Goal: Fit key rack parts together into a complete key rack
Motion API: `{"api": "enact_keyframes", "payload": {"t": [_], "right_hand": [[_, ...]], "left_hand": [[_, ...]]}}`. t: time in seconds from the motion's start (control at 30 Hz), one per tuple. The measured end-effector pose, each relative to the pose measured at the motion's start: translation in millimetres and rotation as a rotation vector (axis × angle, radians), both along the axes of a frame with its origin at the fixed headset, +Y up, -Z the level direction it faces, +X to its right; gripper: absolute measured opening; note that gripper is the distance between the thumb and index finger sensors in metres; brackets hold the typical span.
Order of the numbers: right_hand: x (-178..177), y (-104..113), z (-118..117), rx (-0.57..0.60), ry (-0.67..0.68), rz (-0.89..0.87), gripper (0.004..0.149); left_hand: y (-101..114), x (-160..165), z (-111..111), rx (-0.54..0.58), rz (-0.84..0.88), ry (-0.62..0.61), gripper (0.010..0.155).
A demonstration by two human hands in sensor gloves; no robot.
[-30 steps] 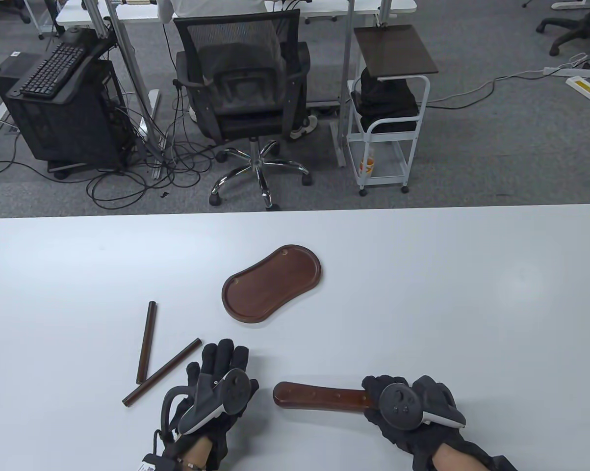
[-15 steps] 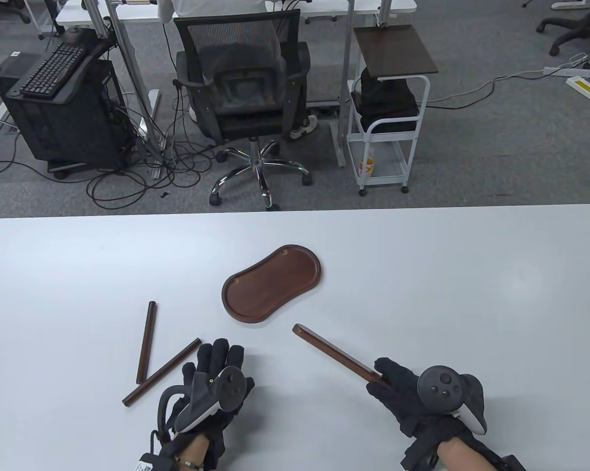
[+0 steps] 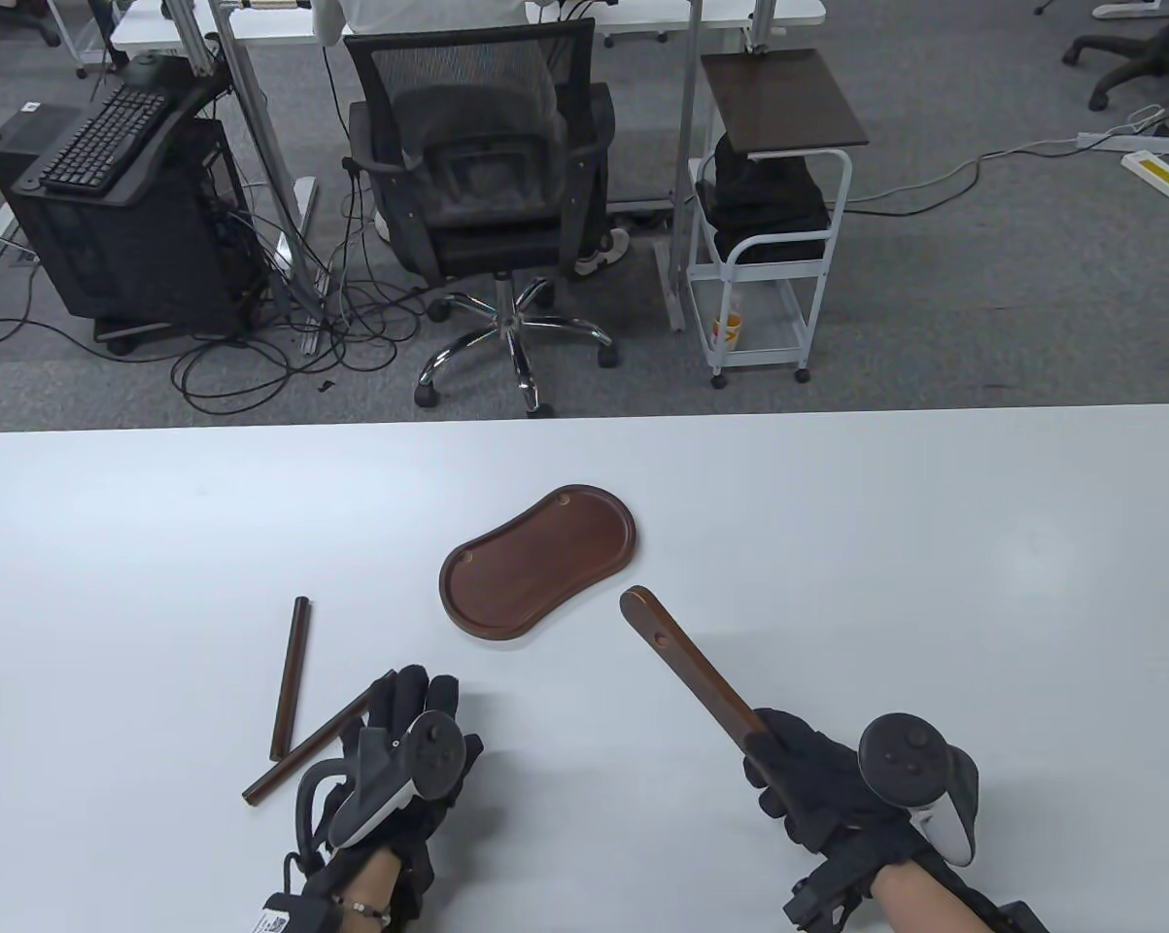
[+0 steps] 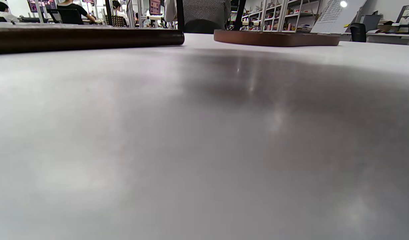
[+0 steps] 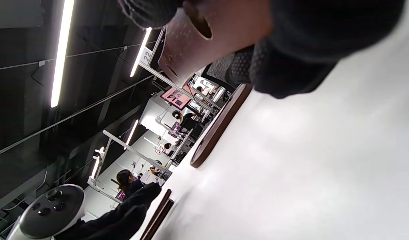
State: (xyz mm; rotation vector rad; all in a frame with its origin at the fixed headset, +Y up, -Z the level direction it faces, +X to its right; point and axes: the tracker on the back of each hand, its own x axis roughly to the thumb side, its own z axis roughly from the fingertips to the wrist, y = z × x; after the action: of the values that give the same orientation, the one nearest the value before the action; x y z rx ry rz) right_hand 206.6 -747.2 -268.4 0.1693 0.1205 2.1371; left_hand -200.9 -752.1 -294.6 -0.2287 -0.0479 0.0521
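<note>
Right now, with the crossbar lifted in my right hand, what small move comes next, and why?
Probably close the left hand on the nearer rod: its fingers already lie over that rod's end, the right hand holds the crossbar, and the base has no posts yet.

Table view high, looking down; left wrist view skims tabletop; right wrist view tilted sideways; all share tray [image 3: 537,562].

Left hand [image 3: 404,753] flat, right hand [image 3: 822,777] fisted

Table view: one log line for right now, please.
right hand: grips bar, lifted | left hand: on rod | tray, second rod: on table
</note>
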Motion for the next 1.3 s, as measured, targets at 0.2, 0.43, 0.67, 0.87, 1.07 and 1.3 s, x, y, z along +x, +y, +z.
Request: {"api": "enact_keyframes", "payload": {"t": [0.2, 0.43, 0.67, 0.87, 1.07, 1.3], "right_hand": [[4, 3, 0, -0.005, -0.027, -0.045, 0.062], [6, 4, 0, 0.007, -0.027, -0.054, 0.061], [7, 5, -1, -0.004, -0.034, -0.067, 0.061], [7, 5, -1, -0.006, -0.038, -0.072, 0.061], [9, 4, -3, -0.019, -0.032, -0.090, 0.061], [9, 4, -3, -0.026, -0.034, -0.084, 0.061]], "left_hand": [[-1, 3, -3, -0.012, 0.024, 0.003, 0.070], [11, -2, -17, -0.043, 0.129, 0.045, 0.070], [29, -59, -47, -0.041, 0.070, 0.250, 0.070], [20, -111, -62, -0.131, -0.009, 0.464, 0.072], [7, -127, -68, -0.172, -0.095, 0.543, 0.075], [3, -127, -79, -0.251, -0.254, 0.541, 0.071]]}}
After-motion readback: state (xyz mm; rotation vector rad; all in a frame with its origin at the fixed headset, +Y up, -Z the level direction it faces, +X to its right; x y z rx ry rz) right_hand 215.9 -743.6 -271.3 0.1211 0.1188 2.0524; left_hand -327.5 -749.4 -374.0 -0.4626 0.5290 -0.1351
